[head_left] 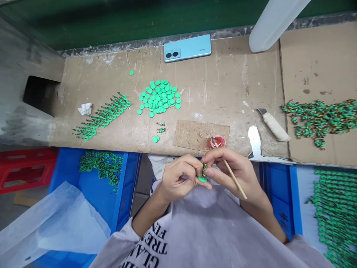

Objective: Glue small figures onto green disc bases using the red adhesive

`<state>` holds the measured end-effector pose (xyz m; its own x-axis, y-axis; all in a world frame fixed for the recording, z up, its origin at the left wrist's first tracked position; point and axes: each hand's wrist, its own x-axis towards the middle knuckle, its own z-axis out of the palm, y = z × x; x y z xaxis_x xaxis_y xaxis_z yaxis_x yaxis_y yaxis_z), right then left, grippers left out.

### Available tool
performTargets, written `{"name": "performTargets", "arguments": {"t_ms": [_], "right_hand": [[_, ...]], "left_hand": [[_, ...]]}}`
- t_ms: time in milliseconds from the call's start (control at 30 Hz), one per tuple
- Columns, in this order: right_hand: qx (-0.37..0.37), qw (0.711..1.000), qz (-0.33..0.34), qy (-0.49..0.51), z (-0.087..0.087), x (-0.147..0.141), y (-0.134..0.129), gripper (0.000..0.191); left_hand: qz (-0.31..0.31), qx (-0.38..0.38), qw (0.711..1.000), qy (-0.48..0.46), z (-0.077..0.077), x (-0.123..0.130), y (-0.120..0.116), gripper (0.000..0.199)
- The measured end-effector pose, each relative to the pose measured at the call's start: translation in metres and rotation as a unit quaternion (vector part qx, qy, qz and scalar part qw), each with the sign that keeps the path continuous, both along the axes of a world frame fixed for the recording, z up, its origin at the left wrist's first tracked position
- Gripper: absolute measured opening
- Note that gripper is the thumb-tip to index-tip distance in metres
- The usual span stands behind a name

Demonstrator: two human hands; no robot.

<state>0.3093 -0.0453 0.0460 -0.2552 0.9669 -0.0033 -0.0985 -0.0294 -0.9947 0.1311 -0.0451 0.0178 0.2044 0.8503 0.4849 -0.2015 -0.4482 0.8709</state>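
Observation:
In front of my chest, my left hand (182,175) is closed, pinching a small green figure on a round base (202,179). My right hand (232,169) meets it from the other side, thumb and forefinger at the figure's upper part. A thin wooden paintbrush (234,178) lies across my right fingers, its tip over a small dish of red paint (218,142). Just beyond my hands is a brown cardboard piece (200,134). Two loose small figures (161,130) and a few green discs (155,139) lie left of it.
A pile of green discs (160,97) and rows of based figures (103,117) occupy the bench's left half. Behind are a phone (187,48) and a white post (275,24). A wrapped blade (275,125) and heaped figures (323,119) lie right. Blue bins (126,186) flank me.

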Motion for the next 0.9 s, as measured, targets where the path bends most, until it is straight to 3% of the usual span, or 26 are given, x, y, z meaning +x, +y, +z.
{"name": "performTargets", "arguments": {"t_ms": [667, 900], "right_hand": [[0.007, 1.000, -0.003, -0.007, 0.0002, 0.0013, 0.0013, 0.017], [0.004, 1.000, -0.005, 0.010, -0.0008, 0.0013, 0.0011, 0.009]], "left_hand": [[0.008, -0.022, 1.000, -0.015, -0.0019, 0.0016, -0.0007, 0.039], [0.013, -0.025, 1.000, -0.013, -0.0015, 0.0016, -0.0007, 0.043]]}}
